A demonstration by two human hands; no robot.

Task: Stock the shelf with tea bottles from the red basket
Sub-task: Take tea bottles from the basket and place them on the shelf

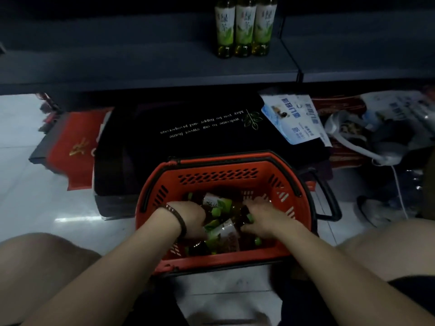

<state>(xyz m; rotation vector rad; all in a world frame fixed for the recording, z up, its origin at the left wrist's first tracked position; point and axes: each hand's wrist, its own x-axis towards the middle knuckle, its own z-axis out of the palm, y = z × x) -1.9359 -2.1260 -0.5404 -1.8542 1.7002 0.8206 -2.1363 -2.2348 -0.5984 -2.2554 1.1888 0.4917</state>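
Left hand [188, 216]: inside the red basket [226, 165], in its left half, pressed down among the tea bottles [217, 204]. Its fingers are hidden beneath the hand, so the grip cannot be told.
Right hand [266, 217]: inside the basket, in its right half, fingers curled around a dark bottle [244, 214] near its green cap.
Tea bottles: lying loose on the basket bottom, caps pointing various ways.
Black mat [188, 137]: on the floor, directly behind the basket.
Shelf [141, 67]: beyond and above the basket. Three shelved bottles [244, 27] stand upright on it in a tight row.
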